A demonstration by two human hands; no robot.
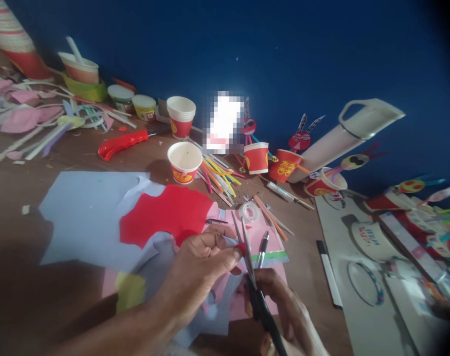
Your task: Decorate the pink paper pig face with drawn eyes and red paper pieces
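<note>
Small red piece (240,248), apparently paper, partly hidden in the pinching grip of the left hand (202,259).
It shows at the thumb tip, beside the steel-bladed, black-handled scissors (259,302); contact is unclear. The right hand (289,306) wraps its grip around the partly hidden handles, blades toward the brown bench's (304,232) far edge.

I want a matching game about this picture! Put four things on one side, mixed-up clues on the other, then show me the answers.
Things
1. scissors
2. small red piece
3. marker
4. tape roll

Clues
A. white with a black end
B. pinched in the left hand
C. round and see-through
D. held in the right hand

Right pairs
1-D, 2-B, 3-A, 4-C
</note>
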